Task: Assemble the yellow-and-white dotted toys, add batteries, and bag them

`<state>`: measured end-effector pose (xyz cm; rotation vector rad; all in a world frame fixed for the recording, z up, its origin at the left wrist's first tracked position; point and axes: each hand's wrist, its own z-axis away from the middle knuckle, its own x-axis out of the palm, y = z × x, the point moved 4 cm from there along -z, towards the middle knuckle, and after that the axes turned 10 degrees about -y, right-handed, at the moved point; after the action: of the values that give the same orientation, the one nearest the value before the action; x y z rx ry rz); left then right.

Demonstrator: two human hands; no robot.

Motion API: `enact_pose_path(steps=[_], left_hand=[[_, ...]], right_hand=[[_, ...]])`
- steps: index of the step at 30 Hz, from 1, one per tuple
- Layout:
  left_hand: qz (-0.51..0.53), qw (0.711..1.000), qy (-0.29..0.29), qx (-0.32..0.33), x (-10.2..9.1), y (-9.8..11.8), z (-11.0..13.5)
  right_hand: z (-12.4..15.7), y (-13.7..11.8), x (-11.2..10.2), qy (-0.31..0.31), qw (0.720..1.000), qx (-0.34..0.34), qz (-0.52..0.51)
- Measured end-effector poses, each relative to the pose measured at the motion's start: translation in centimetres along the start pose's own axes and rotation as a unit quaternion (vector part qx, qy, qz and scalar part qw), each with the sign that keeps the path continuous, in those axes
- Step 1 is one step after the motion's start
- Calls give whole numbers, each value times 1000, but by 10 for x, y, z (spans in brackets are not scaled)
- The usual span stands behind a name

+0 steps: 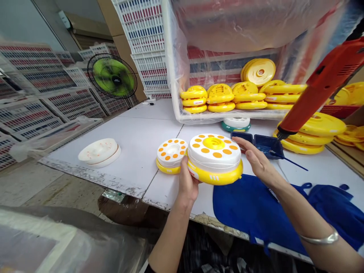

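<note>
While the left grip (188, 182) clamps a white-and-yellow plastic disc (214, 157), the right grip (257, 161) stands open beside a blue tray (267, 146).

A factory workshop: white plastic crates (145, 34) stacked high around a long white workbench (136, 151), a fan (112, 76) behind it, and piles of yellow plastic discs (247, 94).

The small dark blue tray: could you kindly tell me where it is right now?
In the head view, the dark blue tray sits right of centre on the white table, just beyond the right hand and directly below the nozzle of the red power tool.
</note>
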<state>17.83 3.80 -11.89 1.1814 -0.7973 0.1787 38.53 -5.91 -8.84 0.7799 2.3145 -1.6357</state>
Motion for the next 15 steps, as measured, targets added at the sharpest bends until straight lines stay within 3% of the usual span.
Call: enact_pose_path(steps=[3, 6, 11, 13, 15], left_hand=[[8, 999, -21, -34, 1, 0, -1], [-9, 998, -31, -52, 5, -9, 0], [-91, 989, 53, 107, 2, -24, 2], [-96, 988, 41, 115, 0, -27, 1], [-64, 995, 16, 70, -3, -27, -1]], right_hand=[[-10, -1, -6, -48, 999, -16, 9], [-14, 1, 6, -77, 996, -24, 32], [-8, 20, 43, 16, 998, 18, 63], [-2, 22, 52, 30, 997, 27, 62], [3, 19, 50, 31, 998, 27, 53]])
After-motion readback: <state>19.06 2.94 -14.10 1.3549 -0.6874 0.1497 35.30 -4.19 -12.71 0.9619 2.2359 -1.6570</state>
